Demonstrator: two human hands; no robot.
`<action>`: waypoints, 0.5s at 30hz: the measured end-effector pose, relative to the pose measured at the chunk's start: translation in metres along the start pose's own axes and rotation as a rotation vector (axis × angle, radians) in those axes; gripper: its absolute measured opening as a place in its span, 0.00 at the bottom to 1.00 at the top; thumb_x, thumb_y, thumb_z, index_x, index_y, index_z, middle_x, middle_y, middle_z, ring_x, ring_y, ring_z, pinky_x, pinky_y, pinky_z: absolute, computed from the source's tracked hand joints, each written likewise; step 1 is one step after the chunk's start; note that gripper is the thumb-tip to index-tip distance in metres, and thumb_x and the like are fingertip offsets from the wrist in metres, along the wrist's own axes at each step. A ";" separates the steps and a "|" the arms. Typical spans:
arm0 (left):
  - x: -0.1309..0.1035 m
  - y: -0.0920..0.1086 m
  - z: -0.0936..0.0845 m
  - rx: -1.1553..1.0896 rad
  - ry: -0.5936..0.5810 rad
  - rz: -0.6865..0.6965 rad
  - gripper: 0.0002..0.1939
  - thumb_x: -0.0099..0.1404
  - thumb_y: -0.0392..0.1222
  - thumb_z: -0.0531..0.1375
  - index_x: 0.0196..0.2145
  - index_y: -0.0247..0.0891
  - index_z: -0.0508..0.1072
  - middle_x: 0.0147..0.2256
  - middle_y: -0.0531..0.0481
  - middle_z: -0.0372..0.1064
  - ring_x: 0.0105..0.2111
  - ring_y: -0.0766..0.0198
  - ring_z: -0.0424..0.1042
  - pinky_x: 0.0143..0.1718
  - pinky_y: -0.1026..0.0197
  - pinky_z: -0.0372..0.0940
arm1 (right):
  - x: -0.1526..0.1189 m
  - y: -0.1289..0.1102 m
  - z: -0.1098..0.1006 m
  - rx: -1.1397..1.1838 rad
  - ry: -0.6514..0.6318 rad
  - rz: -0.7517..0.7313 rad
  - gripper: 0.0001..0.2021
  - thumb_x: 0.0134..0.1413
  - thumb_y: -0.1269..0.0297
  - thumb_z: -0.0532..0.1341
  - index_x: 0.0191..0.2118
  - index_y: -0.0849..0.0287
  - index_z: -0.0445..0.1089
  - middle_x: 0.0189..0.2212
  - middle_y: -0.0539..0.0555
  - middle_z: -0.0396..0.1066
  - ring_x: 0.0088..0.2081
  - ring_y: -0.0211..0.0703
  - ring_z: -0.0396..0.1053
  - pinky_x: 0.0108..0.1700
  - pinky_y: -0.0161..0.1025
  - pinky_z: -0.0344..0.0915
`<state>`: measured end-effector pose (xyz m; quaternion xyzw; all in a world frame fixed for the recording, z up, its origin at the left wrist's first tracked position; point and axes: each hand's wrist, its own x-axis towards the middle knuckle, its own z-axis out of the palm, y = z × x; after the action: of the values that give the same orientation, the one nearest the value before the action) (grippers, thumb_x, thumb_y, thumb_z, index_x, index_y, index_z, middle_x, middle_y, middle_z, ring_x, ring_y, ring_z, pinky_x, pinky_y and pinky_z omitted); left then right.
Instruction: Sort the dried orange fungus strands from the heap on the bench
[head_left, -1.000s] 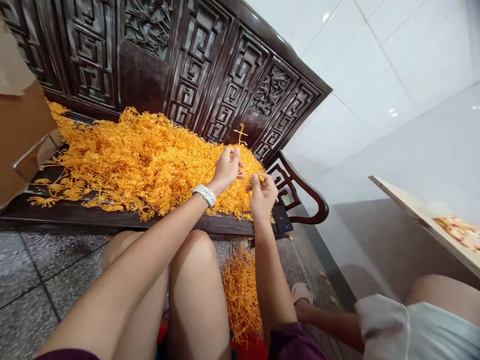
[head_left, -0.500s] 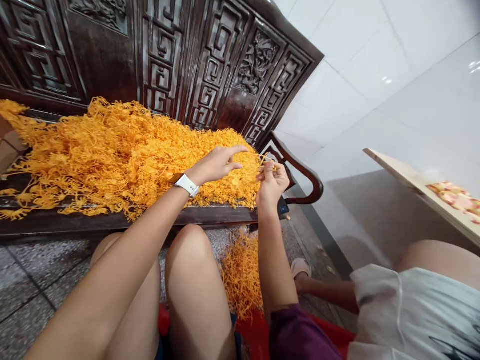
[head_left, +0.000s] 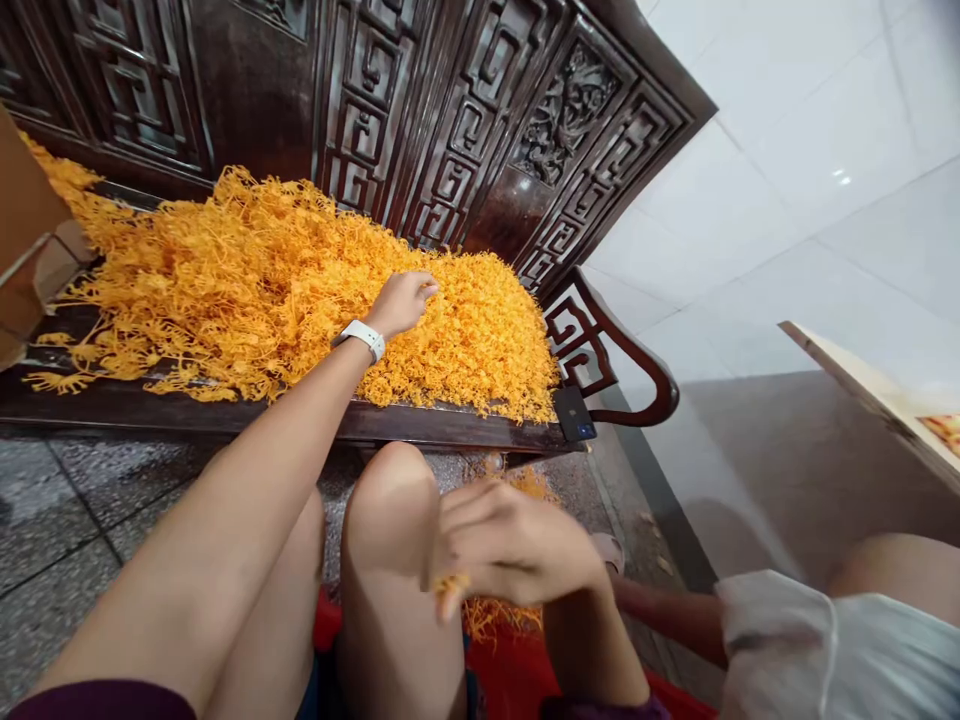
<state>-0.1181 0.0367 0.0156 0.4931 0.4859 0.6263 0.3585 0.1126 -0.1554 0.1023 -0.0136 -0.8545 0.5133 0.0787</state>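
Observation:
My left hand (head_left: 405,303), with a white watch (head_left: 360,338) on its wrist, is at the heap of orange stringy pieces (head_left: 255,290) on the dark wooden bench. Its fingers are curled together, and what they pinch, if anything, is too small to make out. My right hand (head_left: 510,545) is low, over my right knee and blurred by motion. A small orange piece (head_left: 451,583) shows between its thumb and fingers. Below and behind this hand lies a second pile of thin orange strands (head_left: 502,615).
The carved bench back (head_left: 450,150) rises behind the heap. A cardboard box (head_left: 34,240) stands at the left, a dark phone (head_left: 574,413) by the armrest (head_left: 649,400). At the right are a wooden board (head_left: 877,400) and another person's leg (head_left: 667,610).
My right hand has dropped from beside the armrest to over my knee. My left hand has moved left onto the heap and its fingers have closed. The view has shifted.

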 end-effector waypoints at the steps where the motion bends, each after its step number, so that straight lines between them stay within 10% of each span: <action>1: -0.001 -0.001 -0.004 0.015 -0.036 0.011 0.08 0.64 0.31 0.68 0.28 0.39 0.78 0.24 0.49 0.69 0.25 0.65 0.68 0.32 0.66 0.65 | 0.002 0.002 -0.011 0.176 0.094 -0.037 0.12 0.68 0.53 0.63 0.37 0.53 0.80 0.28 0.54 0.77 0.29 0.40 0.71 0.35 0.38 0.68; 6: -0.011 0.022 -0.004 -0.151 -0.111 -0.017 0.06 0.66 0.32 0.66 0.33 0.41 0.75 0.22 0.52 0.67 0.24 0.65 0.71 0.26 0.67 0.64 | 0.013 0.032 -0.065 0.651 0.905 -0.003 0.26 0.66 0.36 0.55 0.42 0.53 0.77 0.30 0.49 0.71 0.24 0.33 0.58 0.24 0.31 0.61; 11: -0.019 0.056 0.008 -0.373 -0.300 -0.121 0.04 0.68 0.35 0.66 0.36 0.39 0.74 0.26 0.50 0.70 0.26 0.66 0.73 0.30 0.65 0.67 | 0.020 0.056 -0.075 0.418 1.314 0.165 0.12 0.57 0.57 0.71 0.44 0.53 0.75 0.39 0.49 0.70 0.30 0.32 0.63 0.29 0.30 0.64; 15: -0.032 0.074 0.022 -0.444 -0.472 -0.196 0.05 0.65 0.35 0.69 0.36 0.38 0.76 0.27 0.49 0.71 0.26 0.64 0.74 0.31 0.62 0.68 | 0.022 0.071 -0.081 0.118 1.334 0.219 0.11 0.60 0.54 0.70 0.45 0.51 0.76 0.37 0.49 0.70 0.31 0.35 0.65 0.31 0.31 0.65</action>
<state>-0.0868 -0.0075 0.0792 0.4856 0.2861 0.5479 0.6182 0.0986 -0.0488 0.0796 -0.4095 -0.5874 0.4458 0.5371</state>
